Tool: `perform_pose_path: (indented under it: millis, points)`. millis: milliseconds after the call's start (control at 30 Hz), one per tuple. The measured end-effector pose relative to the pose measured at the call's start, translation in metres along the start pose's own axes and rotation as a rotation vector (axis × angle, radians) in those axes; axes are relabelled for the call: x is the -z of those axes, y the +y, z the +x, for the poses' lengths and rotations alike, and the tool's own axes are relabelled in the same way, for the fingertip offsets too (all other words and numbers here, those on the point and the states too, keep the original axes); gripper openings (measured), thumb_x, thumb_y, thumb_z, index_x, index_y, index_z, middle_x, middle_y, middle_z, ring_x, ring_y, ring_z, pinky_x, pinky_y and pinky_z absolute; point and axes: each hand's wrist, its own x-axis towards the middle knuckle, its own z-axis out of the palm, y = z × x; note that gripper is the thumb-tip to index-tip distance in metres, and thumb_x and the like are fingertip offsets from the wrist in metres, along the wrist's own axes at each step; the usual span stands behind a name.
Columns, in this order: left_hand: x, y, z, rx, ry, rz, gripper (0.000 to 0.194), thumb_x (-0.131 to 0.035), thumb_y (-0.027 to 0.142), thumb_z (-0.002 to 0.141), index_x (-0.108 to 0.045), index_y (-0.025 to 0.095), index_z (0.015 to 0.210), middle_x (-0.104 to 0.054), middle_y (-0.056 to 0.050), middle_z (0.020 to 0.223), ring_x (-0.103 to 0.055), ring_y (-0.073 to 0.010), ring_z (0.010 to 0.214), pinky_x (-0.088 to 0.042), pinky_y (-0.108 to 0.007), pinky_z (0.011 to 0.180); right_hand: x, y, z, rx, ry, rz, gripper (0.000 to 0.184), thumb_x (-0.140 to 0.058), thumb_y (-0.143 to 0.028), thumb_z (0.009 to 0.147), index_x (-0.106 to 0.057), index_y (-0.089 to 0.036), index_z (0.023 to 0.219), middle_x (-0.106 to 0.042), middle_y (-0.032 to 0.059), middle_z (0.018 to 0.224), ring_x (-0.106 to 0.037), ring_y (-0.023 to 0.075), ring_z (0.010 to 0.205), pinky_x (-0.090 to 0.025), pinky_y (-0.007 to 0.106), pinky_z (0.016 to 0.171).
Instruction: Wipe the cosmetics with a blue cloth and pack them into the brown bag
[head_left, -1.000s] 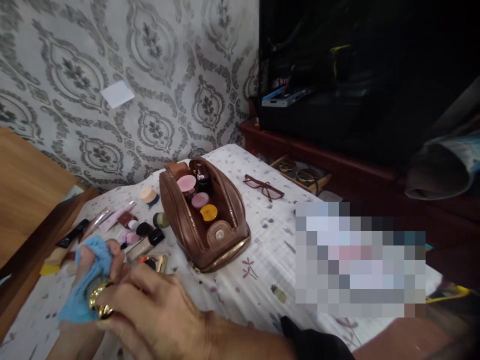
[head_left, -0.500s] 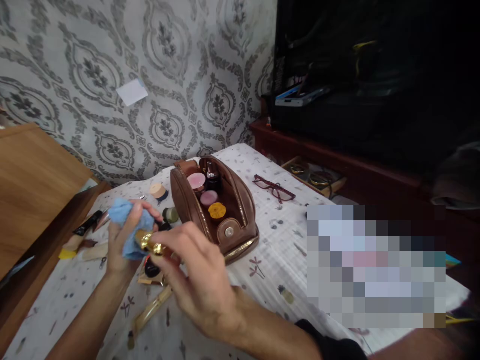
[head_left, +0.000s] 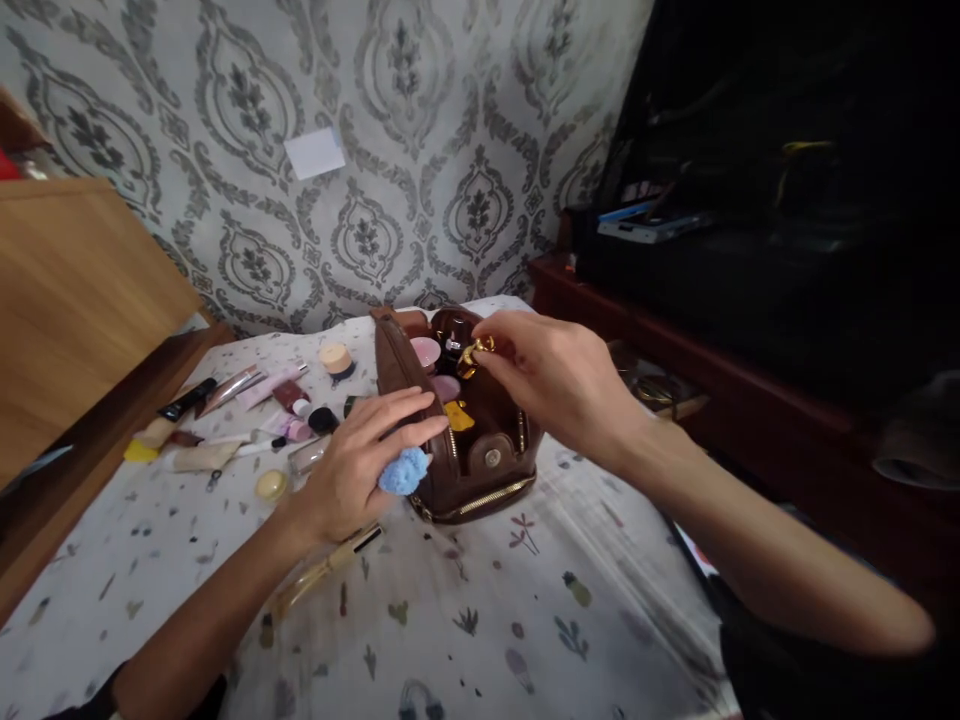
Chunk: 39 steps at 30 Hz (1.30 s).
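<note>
My right hand [head_left: 574,375] pinches a small shiny gold container [head_left: 478,350] over the open mouth of a brown toiletry bag [head_left: 472,503]; its exact kind is unclear. My left hand [head_left: 356,460] lies against the bag's near left side, fingers on its zipped rim, with a bunched light-blue cloth [head_left: 405,471] held under the fingers. Inside the bag are a pink-lidded jar [head_left: 426,351], a mauve round lid [head_left: 447,388], a dark bottle [head_left: 452,342] and a yellow round item [head_left: 458,416]. In front of my left hand lies a slim gold tube [head_left: 330,565].
Several cosmetic tubes and bottles [head_left: 259,388] lie on the patterned white cloth [head_left: 450,640] at left, near a beige-capped jar [head_left: 336,360]. A wooden panel [head_left: 82,310] borders the left. A dark screen [head_left: 750,280] stands at right, with an open drawer [head_left: 675,400] below.
My right hand has carried the gold container from the blue cloth rightward over the bag. My left hand has moved right to the bag's rim, keeping the cloth. The view has shifted left.
</note>
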Motion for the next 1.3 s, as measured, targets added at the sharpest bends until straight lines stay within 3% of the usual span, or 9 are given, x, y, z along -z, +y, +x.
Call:
perform_pose_path:
  millis: [167, 400, 567, 933, 1300]
  points:
    - [0.000, 0.000, -0.008, 0.002, 0.017, -0.013, 0.041, -0.048, 0.022, 0.099, -0.054, 0.023, 0.140, -0.054, -0.013, 0.146, -0.047, -0.0290, 0.140, -0.041, -0.047, 0.112, -0.020, 0.011, 0.030, 0.208, -0.252, -0.336, 0.010, -0.063, -0.023, 0.090, -0.070, -0.018, 0.084, -0.067, 0.0069, 0.071, -0.061, 0.0244, 0.085, -0.042, 0.034, 0.072]
    - [-0.002, -0.004, -0.012, -0.041, 0.034, -0.009, 0.042, -0.045, 0.019, 0.099, -0.050, 0.020, 0.141, -0.053, -0.016, 0.147, -0.045, -0.0290, 0.142, -0.042, -0.051, 0.113, -0.032, -0.014, 0.052, 0.208, -0.644, -0.562, 0.017, -0.056, -0.014, 0.091, -0.073, -0.014, 0.094, -0.073, 0.0158, 0.097, -0.061, 0.0304, 0.106, -0.035, 0.041, 0.087]
    - [-0.003, -0.006, -0.014, -0.037, 0.036, -0.012, 0.045, -0.046, 0.014, 0.097, -0.051, 0.019, 0.141, -0.052, -0.015, 0.147, -0.045, -0.0281, 0.142, -0.043, -0.049, 0.113, -0.036, -0.018, 0.061, 0.202, -0.710, -0.538, 0.019, -0.054, -0.017, 0.093, -0.072, -0.014, 0.097, -0.072, 0.0167, 0.109, -0.060, 0.0314, 0.112, -0.033, 0.043, 0.089]
    - [-0.003, -0.007, -0.015, -0.056, 0.054, -0.021, 0.045, -0.047, 0.015, 0.096, -0.050, 0.019, 0.141, -0.052, -0.016, 0.148, -0.045, -0.0275, 0.142, -0.043, -0.048, 0.113, -0.042, -0.010, 0.064, 0.193, -0.816, -0.619, 0.023, -0.051, -0.012, 0.092, -0.072, -0.013, 0.102, -0.072, 0.0182, 0.108, -0.065, 0.0300, 0.108, -0.037, 0.043, 0.089]
    - [-0.004, -0.007, -0.016, -0.051, 0.049, -0.018, 0.047, -0.047, 0.012, 0.095, -0.049, 0.019, 0.142, -0.051, -0.016, 0.149, -0.044, -0.0274, 0.143, -0.042, -0.049, 0.113, -0.046, -0.004, 0.065, 0.336, -0.882, -0.741, 0.023, -0.055, -0.014, 0.091, -0.073, -0.014, 0.106, -0.073, 0.0163, 0.112, -0.063, 0.0305, 0.110, -0.039, 0.048, 0.092]
